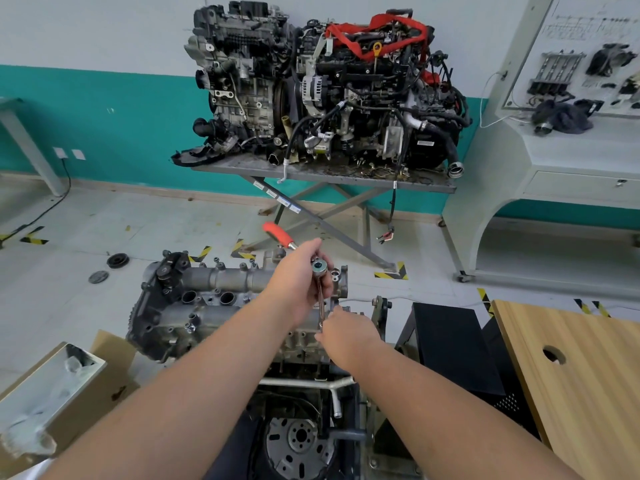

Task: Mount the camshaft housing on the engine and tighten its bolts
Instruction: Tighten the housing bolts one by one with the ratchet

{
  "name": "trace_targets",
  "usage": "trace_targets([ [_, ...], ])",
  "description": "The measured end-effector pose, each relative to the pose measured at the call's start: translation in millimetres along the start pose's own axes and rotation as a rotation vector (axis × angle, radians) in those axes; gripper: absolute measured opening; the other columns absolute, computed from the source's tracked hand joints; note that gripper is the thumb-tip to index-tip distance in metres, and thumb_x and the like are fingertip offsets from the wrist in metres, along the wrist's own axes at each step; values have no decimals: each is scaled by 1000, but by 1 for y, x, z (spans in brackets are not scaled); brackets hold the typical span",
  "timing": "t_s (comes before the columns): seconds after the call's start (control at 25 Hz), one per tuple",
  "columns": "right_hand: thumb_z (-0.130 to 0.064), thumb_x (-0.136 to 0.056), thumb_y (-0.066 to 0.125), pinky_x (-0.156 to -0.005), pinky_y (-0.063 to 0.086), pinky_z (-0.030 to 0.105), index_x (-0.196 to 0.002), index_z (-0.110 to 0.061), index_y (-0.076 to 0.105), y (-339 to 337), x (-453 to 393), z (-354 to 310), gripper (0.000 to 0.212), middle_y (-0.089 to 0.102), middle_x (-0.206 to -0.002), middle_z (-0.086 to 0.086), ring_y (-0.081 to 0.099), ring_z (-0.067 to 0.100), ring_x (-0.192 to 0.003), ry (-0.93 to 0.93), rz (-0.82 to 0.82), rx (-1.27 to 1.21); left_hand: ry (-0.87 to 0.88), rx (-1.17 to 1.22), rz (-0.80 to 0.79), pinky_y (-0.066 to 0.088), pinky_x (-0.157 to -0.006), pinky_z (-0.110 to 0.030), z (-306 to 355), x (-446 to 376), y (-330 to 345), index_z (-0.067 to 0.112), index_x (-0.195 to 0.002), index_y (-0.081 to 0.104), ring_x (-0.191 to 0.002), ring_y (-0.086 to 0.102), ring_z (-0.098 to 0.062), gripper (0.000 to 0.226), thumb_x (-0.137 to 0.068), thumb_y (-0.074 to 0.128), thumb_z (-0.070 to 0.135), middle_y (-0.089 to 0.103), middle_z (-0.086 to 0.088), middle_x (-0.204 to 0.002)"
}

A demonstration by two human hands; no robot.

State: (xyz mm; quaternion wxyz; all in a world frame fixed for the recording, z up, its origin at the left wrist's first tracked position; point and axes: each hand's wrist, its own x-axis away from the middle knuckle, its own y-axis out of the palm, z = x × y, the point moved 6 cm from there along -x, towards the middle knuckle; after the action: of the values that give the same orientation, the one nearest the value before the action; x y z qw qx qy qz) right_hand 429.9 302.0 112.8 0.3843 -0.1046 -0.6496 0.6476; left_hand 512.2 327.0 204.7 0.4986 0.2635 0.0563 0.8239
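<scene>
From the head camera, the left hand [298,282] is curled round the head end of a ratchet wrench [318,268], whose red handle [277,233] sticks out up and to the left beyond the knuckles, while a slim extension bar [321,303] runs straight down from the ratchet head. The right hand [346,332] sits lower, its fingertips pinching the bottom of that bar just above the engine [298,341]. The camshaft housing [221,278], grey cast metal with a black part at its left end, lies on top of the engine, directly under and left of both hands. A cardboard box [86,375] stands at lower left, a wooden board [571,358] at right, and two other engines [329,88] rest on a scissor table [322,174] against the far wall
</scene>
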Motion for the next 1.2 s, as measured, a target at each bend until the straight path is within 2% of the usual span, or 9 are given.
trace_targets([
  [0.2,-44,-101,47,-76,51,37,-115,-12,62,0,-1,10,38,58,-111,6,63,27,-98,114,137,-292,-25,-106,-49,33,-55,-32,8,2,-2,11,-64,50,-41,36,-19,39,-99,47,29,40,-6,-47],
  [0.32,-40,-96,57,-72,47,33,-102,-16,62,0,-3,11,25,51,-90,-3,60,23,-91,137,249,-422,-30,-138,-54,36,-54,-31,7,1,-2,12,-64,51,-43,37,-19,40,-99,47,30,41,-6,-47],
  [0.44,-37,-99,52,-69,45,32,-92,-20,52,7,-7,4,18,54,-82,-1,57,22,-80,139,193,-531,-34,-154,-78,37,-54,-31,6,-2,0,13,-63,51,-42,38,-20,40,-99,46,31,42,-5,-47],
  [0.56,-34,-102,49,-68,44,31,-90,-18,50,9,-10,4,20,56,-79,2,58,24,-78,119,198,-496,-23,-169,-97,37,-54,-32,4,-2,3,13,-64,50,-42,38,-20,39,-98,46,30,42,-5,-47],
  [0.72,-34,-104,45,-70,40,31,-110,-13,55,4,-5,1,24,66,-99,11,62,29,-93,84,233,-444,-23,-142,-118,37,-53,-31,7,-2,0,15,-65,47,-43,39,-20,38,-99,46,33,41,-4,-47],
  [0.8,-33,-105,41,-70,40,33,-114,-13,51,-2,-3,1,24,64,-99,11,59,28,-92,44,225,-440,-33,-99,-119,36,-53,-31,13,-3,-1,16,-66,47,-44,38,-20,39,-99,47,37,41,-3,-48],
  [0.88,-33,-105,43,-70,39,33,-98,-15,47,-11,-2,4,20,57,-84,3,55,25,-83,3,182,-444,-58,-104,-129,36,-56,-31,20,-4,-1,18,-65,47,-45,40,-20,41,-99,48,42,43,-3,-49],
  [1.0,-31,-100,50,-63,41,33,-73,-18,42,-27,-3,6,32,50,-68,-2,53,20,-69,6,154,-486,-71,-168,-169,38,-56,-30,31,-2,1,19,-64,47,-46,41,-20,44,-98,49,48,44,-3,-51],
  [1.2,-34,-100,50,-60,41,35,-68,-14,47,-49,-12,-28,37,58,-71,7,54,22,-67,-84,172,-574,-48,-247,-200,43,-51,-28,49,-1,-12,18,-69,50,-47,44,-18,48,-97,49,57,48,-3,-53],
])
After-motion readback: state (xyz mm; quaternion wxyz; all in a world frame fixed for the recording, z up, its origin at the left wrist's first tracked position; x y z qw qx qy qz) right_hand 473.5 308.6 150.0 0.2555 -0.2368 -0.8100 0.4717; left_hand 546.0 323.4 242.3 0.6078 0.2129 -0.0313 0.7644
